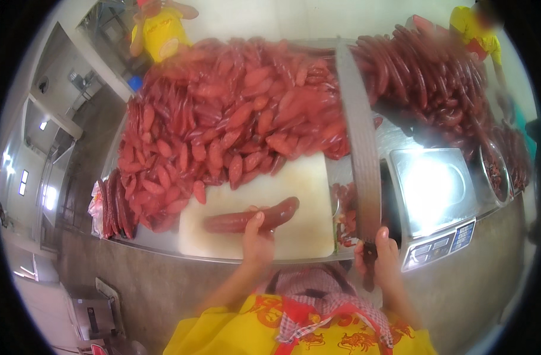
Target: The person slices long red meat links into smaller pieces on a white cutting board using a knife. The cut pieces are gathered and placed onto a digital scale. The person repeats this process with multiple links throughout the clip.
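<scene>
A long dark-red sausage [229, 222] is gripped near its middle by my left hand [259, 241], with the thumb on top. It is just over the white cutting board [300, 183]; whether it touches the board I cannot tell. My right hand [378, 260] is wrapped round the handle of a large knife [365, 136]. The knife's broad blade points up and away from me, to the right of the board. Beyond the board lies a big heap of cut sausage slices [235, 112], some spilling onto its far edge.
Whole sausages [424, 71] are piled at the far right. A digital scale [430, 183] stands right of the knife, and a metal bowl [494, 171] sits beyond it. Small scraps [346, 219] lie beside the board. Two people in yellow shirts [164, 35] stand across the table.
</scene>
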`<state>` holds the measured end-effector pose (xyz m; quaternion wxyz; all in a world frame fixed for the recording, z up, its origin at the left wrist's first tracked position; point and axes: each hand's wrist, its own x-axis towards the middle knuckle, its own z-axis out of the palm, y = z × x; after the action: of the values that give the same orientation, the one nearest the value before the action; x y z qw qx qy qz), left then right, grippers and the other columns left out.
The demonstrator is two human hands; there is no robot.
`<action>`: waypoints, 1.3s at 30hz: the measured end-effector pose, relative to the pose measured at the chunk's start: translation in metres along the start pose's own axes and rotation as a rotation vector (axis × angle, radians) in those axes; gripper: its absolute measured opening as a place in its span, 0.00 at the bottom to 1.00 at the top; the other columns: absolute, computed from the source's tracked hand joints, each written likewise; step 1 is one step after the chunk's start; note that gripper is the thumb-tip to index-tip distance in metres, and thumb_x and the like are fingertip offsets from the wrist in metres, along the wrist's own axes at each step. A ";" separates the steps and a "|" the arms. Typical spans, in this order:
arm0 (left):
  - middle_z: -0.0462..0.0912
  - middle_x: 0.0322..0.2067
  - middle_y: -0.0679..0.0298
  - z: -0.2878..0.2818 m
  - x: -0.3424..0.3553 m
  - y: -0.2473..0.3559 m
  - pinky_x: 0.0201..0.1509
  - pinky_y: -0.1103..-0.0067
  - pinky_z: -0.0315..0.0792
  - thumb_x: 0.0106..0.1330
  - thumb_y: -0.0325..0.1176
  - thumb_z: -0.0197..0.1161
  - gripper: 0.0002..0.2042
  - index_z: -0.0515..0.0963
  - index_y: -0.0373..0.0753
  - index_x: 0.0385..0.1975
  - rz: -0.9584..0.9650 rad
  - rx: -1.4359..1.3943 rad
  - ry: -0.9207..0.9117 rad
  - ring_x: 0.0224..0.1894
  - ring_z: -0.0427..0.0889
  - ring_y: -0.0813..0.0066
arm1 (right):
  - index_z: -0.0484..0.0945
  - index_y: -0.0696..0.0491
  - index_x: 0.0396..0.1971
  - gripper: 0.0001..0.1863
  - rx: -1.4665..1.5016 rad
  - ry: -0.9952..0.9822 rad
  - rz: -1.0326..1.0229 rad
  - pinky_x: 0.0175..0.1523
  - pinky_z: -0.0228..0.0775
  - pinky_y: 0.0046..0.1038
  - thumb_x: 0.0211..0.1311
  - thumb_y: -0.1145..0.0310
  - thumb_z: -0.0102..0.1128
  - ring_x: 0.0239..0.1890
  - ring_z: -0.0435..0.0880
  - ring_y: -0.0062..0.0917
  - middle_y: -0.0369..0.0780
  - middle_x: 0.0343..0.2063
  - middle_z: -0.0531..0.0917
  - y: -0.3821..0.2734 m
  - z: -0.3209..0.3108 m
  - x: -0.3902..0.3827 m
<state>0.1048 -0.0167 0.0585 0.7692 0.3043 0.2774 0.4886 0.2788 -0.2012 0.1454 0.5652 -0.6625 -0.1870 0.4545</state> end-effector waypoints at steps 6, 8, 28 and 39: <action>0.75 0.52 0.55 -0.020 0.001 -0.015 0.53 0.70 0.73 0.68 0.51 0.59 0.30 0.64 0.33 0.60 -0.696 0.201 0.021 0.49 0.79 0.64 | 0.77 0.61 0.27 0.37 -0.113 0.062 0.048 0.22 0.64 0.19 0.70 0.37 0.38 0.17 0.73 0.16 0.37 0.16 0.77 0.013 0.027 -0.003; 0.73 0.55 0.53 -0.023 -0.002 -0.005 0.54 0.70 0.73 0.67 0.52 0.59 0.33 0.63 0.33 0.62 -0.560 0.601 -0.443 0.50 0.78 0.64 | 0.76 0.61 0.27 0.37 -0.129 0.093 0.055 0.22 0.63 0.19 0.70 0.38 0.39 0.16 0.73 0.16 0.37 0.16 0.76 0.020 0.029 -0.006; 0.80 0.36 0.45 0.021 0.067 0.020 0.42 0.60 0.72 0.60 0.51 0.63 0.27 0.71 0.31 0.48 -0.011 1.552 -0.891 0.37 0.80 0.42 | 0.79 0.62 0.32 0.33 -0.688 0.379 0.122 0.44 0.72 0.47 0.70 0.43 0.42 0.37 0.79 0.58 0.59 0.29 0.81 0.087 0.016 -0.054; 0.81 0.33 0.46 0.041 0.063 -0.021 0.41 0.59 0.74 0.62 0.46 0.60 0.23 0.71 0.35 0.50 0.255 1.882 -0.809 0.36 0.81 0.45 | 0.79 0.61 0.33 0.31 -0.659 0.261 0.258 0.42 0.71 0.48 0.69 0.43 0.44 0.36 0.80 0.57 0.59 0.30 0.81 0.099 -0.012 -0.071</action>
<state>0.1694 0.0262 0.0620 0.1977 0.9520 0.2335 0.0127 0.2254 -0.2906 0.0816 0.2791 -0.8792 -0.1647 0.3493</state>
